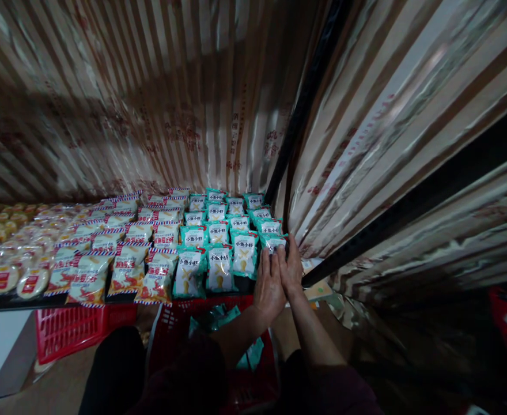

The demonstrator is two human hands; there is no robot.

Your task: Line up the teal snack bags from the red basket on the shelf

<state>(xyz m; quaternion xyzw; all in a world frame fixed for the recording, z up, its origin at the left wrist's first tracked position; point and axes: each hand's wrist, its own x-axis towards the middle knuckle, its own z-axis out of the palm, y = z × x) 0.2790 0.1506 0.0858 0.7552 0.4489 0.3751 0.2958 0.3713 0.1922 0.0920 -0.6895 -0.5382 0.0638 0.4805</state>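
Note:
At the right end of the front row, a green-and-white snack bag is held between my two hands, which cover its lower part. My left hand lies against its front and left side, fingers pointing up. Close beside it, my right hand reaches up along the bag's right side. The thumbs are hard to make out. Several matching green bags stand in rows just left of my hands and behind them.
Left on the dark shelf stand striped-edge snack bags and wrapped round cakes. Below are a red basket containing green bags and another red basket. A black post and striped sheeting border the shelf.

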